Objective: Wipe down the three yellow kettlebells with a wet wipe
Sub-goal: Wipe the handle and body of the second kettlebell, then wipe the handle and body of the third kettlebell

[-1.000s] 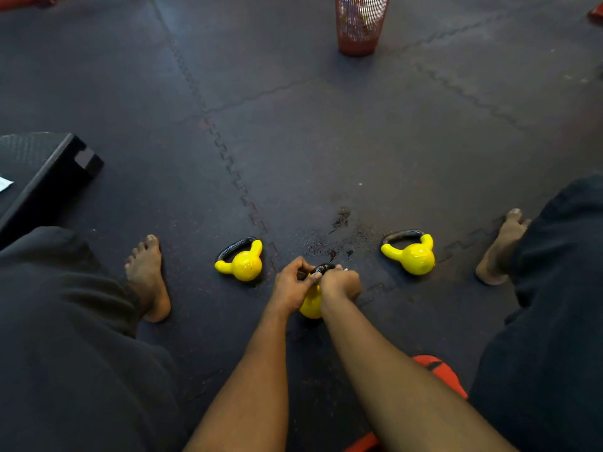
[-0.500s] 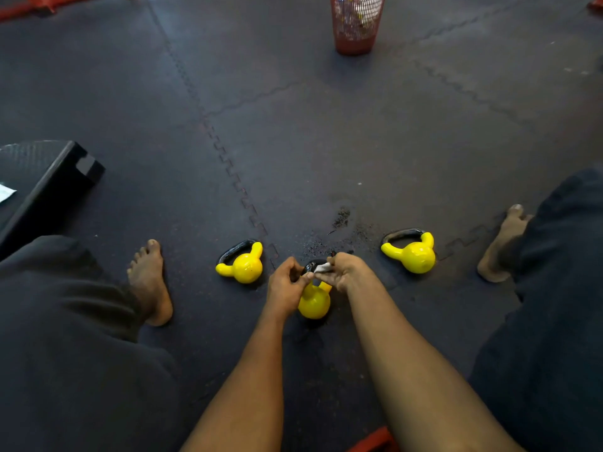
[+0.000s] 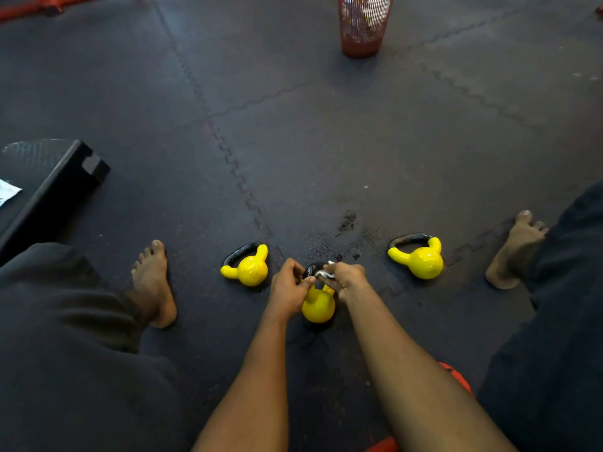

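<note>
At the far left, a low black platform sits on the dark rubber floor, with the corner of a white packet lying on it at the frame edge. Just right of it, the person's left leg in dark cloth ends in a bare left foot flat on the floor.

Beside that foot, the left kettlebell lies tipped with its black handle pointing to the far side. It is close to the left hand but not touching it. That hand is curled, its thumb and fingertips pinching the left side of the handle of the middle kettlebell.

The middle kettlebell stands near the person, between both forearms, with its yellow body below the hands. A crumpled white wet wipe sits against the top of its black handle. The right hand is closed around the wipe and presses it onto the handle.

Just beyond the hands, dark wet specks mark the floor. Far off at the top edge stands a red mesh basket.

Further right, the right kettlebell lies tipped like the left one, well apart from the hands. An orange object shows behind the right forearm at the near edge. The bare right foot rests at the far right, beside the dark trouser leg.
</note>
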Demonstrator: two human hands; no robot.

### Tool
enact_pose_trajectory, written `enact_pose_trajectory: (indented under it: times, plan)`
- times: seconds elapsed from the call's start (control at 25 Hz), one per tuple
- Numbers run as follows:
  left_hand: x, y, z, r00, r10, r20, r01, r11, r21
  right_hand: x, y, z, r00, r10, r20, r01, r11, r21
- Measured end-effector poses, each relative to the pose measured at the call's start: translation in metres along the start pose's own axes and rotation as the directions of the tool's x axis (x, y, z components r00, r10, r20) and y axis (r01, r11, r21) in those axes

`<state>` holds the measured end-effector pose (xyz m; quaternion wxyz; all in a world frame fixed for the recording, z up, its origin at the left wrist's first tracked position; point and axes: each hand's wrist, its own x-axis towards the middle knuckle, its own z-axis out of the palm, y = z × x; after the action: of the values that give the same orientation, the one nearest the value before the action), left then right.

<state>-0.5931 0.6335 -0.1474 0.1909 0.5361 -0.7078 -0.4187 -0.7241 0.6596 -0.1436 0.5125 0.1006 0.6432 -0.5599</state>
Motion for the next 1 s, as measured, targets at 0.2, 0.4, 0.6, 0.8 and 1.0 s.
enact_pose_trajectory:
  times: [0.2,0.4,0.6,0.8,1.0]
  plan:
    - [0.013,-0.005,-0.003,1.0,-0.013,0.003,0.013,1.0,0.028,0.014,0.016,0.012,0.986,-0.131,-0.099,0.128,0.991,-0.044]
    - [0.042,-0.015,-0.012,0.999,-0.03,0.033,0.031,0.999,-0.031,0.028,0.03,0.025,0.95,-0.298,-0.091,0.281,0.946,-0.162]
    - [0.074,-0.011,-0.014,0.984,-0.167,-0.056,0.173,0.977,0.122,0.044,0.022,0.024,0.947,-0.318,-0.042,0.306,0.935,-0.18]
    - [0.077,-0.004,-0.004,0.961,-0.244,-0.133,0.273,0.918,0.289,0.054,0.02,0.004,0.961,-0.216,-0.17,0.208,0.976,-0.064]
    - [0.064,0.001,-0.002,0.927,-0.337,-0.164,0.375,0.845,0.382,0.038,0.026,-0.011,0.975,-0.174,-0.138,0.175,0.985,-0.004]
